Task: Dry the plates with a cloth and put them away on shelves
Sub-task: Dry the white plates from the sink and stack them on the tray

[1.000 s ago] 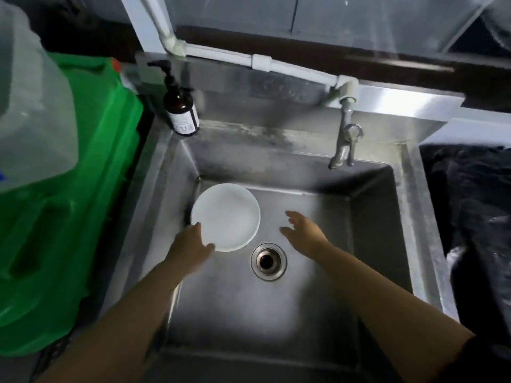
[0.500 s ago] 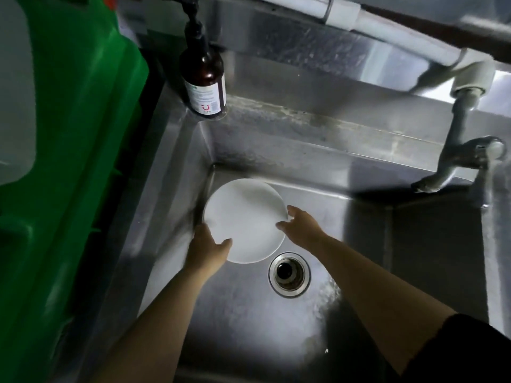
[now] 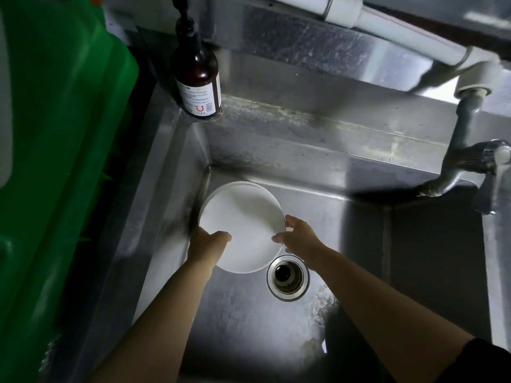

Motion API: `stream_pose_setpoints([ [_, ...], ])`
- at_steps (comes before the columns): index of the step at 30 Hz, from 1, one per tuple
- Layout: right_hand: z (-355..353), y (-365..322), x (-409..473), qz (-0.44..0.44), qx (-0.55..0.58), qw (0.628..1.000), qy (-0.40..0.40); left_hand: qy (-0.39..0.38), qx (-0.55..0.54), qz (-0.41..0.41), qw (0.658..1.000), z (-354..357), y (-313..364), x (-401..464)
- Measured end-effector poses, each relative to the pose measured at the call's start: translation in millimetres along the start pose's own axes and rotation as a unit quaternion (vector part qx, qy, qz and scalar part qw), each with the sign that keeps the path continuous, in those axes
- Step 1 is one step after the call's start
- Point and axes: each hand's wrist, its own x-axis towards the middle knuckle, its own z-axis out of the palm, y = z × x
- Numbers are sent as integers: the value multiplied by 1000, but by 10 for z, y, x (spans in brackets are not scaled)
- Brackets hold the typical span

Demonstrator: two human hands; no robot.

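A white round plate sits in the far left corner of the steel sink; a second white rim shows just behind its far edge, so it looks like a stack. My left hand grips the plate's near left rim, thumb on top. My right hand pinches the right rim with thumb and fingers. No cloth is in view.
A drain lies just right of the plate. A brown pump bottle stands on the sink's back left corner. A tap hangs over the right side. A green plastic container fills the left.
My right hand moved left across the sink and took hold of the plate's right rim. My left hand closed further on the left rim. The camera came closer.
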Motion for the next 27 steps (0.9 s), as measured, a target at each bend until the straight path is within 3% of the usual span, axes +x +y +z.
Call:
stream_pose_setpoints([
  [5, 0, 98, -183, -1, 46, 999, 4, 5, 36, 12, 999, 1, -67, -159],
  [10, -203, 206, -552, -6, 121, 992, 31, 15, 99, 103, 990, -27, -119, -506],
  [14, -459, 331, -1000, -61, 142, 985, 80, -26, 80, 208, 974, -137, -94, -963],
  [19, -715, 599, -1558, -142, 85, 977, 137, -112, 73, 260, 956, -238, -87, -1513],
  [27, -945, 930, -2250, -241, 118, 937, 223, -177, 201, 325, 907, -182, -149, -2356],
])
